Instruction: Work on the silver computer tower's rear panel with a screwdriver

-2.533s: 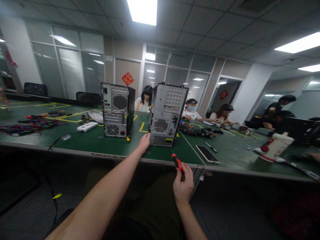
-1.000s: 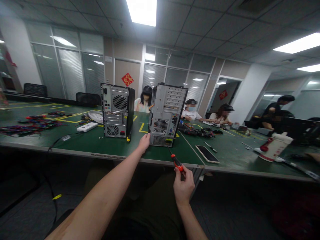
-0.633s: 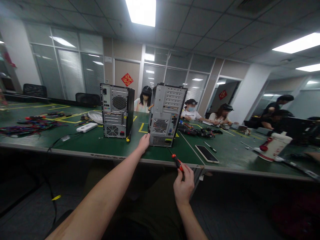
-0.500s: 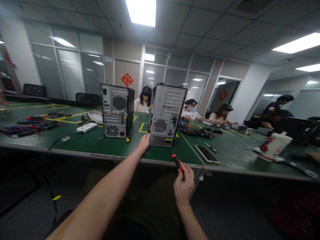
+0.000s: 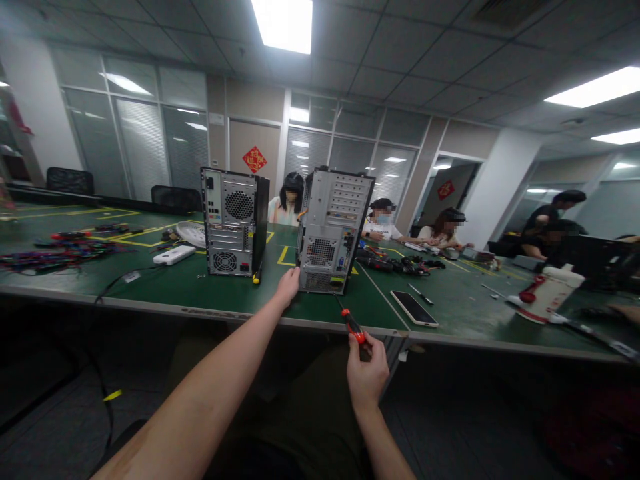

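Note:
Two upright computer cases stand on the green table (image 5: 260,303), rear panels facing me. My left hand (image 5: 289,287) grips the lower left edge of the right, larger case (image 5: 327,227). Its fingertips are partly hidden behind that edge. In my right hand (image 5: 369,363) is a red and black screwdriver (image 5: 353,327), held by the end of its handle between thumb and fingers. The shaft points up and left to the bottom edge of the right case; whether the tip touches it I cannot tell. The left case (image 5: 230,227) has a yellow-ended tool (image 5: 257,277) beside its base.
A phone (image 5: 414,308) and a thin pen-like tool (image 5: 421,294) lie right of the cases. Farther right stands a white jug (image 5: 550,293). Cables (image 5: 65,255) and a white power strip (image 5: 174,255) are on the left. Several people sit or stand beyond the table.
The screwdriver handle has turned and shifted slightly in my right hand, with the fingers now nearer its end. My left hand and both cases have stayed in place.

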`<state>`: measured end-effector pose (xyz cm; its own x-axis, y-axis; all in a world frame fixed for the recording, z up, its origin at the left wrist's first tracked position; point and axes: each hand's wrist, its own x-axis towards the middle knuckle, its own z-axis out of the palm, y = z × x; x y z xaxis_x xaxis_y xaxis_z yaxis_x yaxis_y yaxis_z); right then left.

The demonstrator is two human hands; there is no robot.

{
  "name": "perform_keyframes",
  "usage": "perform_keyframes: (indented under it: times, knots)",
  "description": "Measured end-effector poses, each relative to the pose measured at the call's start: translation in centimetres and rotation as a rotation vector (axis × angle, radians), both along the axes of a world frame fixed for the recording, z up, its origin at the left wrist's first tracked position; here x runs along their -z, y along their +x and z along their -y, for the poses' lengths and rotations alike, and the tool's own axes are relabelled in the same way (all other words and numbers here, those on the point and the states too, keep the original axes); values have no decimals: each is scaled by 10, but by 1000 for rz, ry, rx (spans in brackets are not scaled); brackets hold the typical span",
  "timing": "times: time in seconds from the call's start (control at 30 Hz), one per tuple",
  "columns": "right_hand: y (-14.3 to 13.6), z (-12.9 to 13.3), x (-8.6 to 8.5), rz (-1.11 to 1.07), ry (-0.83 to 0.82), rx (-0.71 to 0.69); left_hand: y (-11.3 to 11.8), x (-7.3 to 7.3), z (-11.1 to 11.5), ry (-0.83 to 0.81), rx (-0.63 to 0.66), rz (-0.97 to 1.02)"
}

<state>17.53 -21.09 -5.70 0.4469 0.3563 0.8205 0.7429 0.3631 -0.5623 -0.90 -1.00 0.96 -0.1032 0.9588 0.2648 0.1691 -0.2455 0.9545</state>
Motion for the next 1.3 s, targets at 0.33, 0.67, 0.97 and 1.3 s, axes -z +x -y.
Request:
perform_keyframes:
  times: [0.33,0.67,0.97,1.3]
  knots:
    - [0,-1,3,-7,1,-46,1,-2,2,6,-15,0]
    - [1,-1,-2,112,40,-30,-1,1,0,-13,-1,10]
    - [3,-4,3,116,38,-21,0,0,0,-5,-14,2]
    - [2,-4,4,174,53,-16,0,1,-2,26,-11,-13]
